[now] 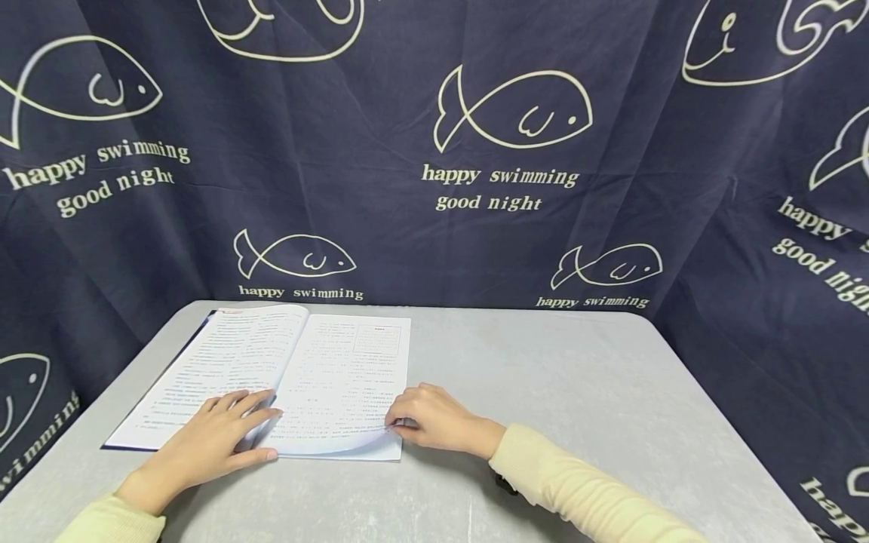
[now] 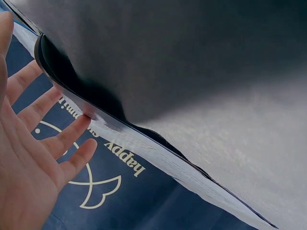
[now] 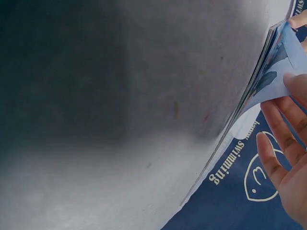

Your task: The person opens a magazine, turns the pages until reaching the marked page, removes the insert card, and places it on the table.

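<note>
The left hand (image 1: pixel 216 431) rests, fingers apart, on the open book (image 1: pixel 234 354), while the right hand (image 1: pixel 437 419) pinches the curled right page (image 1: pixel 342 392) near its lower corner.

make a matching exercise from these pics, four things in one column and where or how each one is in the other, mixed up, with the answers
Column one
1. left hand
2. fish-print cloth
3. open book
4. right hand

Column two
A. lies on the grey table
B. pinches the outer edge of the right page
C. hangs behind the table
D. rests on the left page

Pairs: 1-D, 2-C, 3-A, 4-B
</note>
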`<state>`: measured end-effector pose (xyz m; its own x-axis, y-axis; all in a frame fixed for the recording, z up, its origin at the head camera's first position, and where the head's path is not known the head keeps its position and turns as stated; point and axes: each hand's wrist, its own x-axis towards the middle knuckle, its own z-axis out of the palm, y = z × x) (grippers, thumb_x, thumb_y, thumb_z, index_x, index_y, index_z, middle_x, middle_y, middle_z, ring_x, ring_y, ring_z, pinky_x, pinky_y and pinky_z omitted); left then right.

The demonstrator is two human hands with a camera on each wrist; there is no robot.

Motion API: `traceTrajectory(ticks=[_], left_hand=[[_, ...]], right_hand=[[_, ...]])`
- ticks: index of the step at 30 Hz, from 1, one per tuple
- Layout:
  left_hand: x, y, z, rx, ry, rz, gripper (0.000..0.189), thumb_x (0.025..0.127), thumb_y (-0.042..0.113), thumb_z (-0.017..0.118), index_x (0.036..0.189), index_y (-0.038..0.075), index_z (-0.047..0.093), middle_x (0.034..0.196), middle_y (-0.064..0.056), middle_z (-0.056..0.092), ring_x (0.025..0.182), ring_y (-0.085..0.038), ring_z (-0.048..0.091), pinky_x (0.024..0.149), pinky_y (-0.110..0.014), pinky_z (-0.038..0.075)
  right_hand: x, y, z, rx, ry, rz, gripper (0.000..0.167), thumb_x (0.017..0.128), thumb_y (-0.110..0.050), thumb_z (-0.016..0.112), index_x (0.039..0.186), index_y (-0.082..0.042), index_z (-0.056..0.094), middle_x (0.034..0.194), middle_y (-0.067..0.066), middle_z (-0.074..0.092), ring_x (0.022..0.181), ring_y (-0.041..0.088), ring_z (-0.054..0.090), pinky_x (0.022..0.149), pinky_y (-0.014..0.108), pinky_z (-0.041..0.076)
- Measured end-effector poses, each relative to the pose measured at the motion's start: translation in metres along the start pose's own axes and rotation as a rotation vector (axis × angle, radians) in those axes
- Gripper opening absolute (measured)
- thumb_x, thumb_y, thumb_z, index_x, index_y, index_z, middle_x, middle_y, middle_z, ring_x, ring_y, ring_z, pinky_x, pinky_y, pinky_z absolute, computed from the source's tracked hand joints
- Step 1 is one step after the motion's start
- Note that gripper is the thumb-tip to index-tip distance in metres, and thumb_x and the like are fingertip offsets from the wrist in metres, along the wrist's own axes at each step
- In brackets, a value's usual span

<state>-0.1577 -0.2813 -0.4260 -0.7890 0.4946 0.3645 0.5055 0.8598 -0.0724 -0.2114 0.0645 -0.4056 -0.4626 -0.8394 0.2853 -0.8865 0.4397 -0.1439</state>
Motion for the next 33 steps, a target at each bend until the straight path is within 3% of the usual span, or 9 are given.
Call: traceTrajectory(ticks=[8, 15, 24, 33], left_hand=[[0.0021, 0.0018, -0.0007, 0.001, 0.03, 0.036, 0.059, 0.067, 0.066, 0.063, 0.106, 0.022, 0.065, 0.119, -0.006, 0.058, 0.106, -0.034, 0.051, 0.081, -0.054, 0.039], [0.0049, 0.0015, 0.0024, 0.026, 0.044, 0.044, 0.065, 0.061, 0.071, 0.062, 0.104, 0.023, 0.062, 0.115, -0.007, 0.058, 0.101, -0.034, 0.053, 0.074, -0.054, 0.04], [0.0061, 0.0085, 0.0017, 0.05, 0.027, 0.016, 0.064, 0.066, 0.071, 0.059, 0.107, 0.021, 0.062, 0.114, -0.005, 0.059, 0.099, -0.034, 0.057, 0.074, -0.052, 0.042], [0.0079, 0.0078, 0.0008, 0.051, 0.022, 0.029, 0.052, 0.07, 0.063, 0.062, 0.106, 0.024, 0.063, 0.113, -0.002, 0.06, 0.098, -0.032, 0.057, 0.072, -0.051, 0.043]], right_hand=[[0.0021, 0.0003, 0.0005, -0.031, 0.059, -0.014, 0.007, 0.08, -0.02, 0.068, 0.086, -0.021, 0.071, 0.086, -0.012, 0.069, 0.077, 0.001, 0.06, 0.064, 0.012, 0.036], [0.0033, -0.0009, -0.0021, -0.035, 0.11, -0.005, 0.007, 0.079, -0.019, 0.068, 0.085, -0.02, 0.071, 0.085, -0.011, 0.069, 0.077, 0.001, 0.06, 0.065, 0.013, 0.038], [0.0057, -0.0029, -0.0039, -0.061, 0.194, -0.027, 0.005, 0.078, -0.019, 0.069, 0.082, -0.021, 0.07, 0.082, -0.012, 0.068, 0.075, 0.001, 0.06, 0.064, 0.013, 0.038], [0.0066, -0.0048, -0.0068, -0.061, 0.217, -0.018, 0.005, 0.078, -0.019, 0.068, 0.083, -0.02, 0.07, 0.082, -0.012, 0.068, 0.075, 0.001, 0.06, 0.065, 0.013, 0.038]])
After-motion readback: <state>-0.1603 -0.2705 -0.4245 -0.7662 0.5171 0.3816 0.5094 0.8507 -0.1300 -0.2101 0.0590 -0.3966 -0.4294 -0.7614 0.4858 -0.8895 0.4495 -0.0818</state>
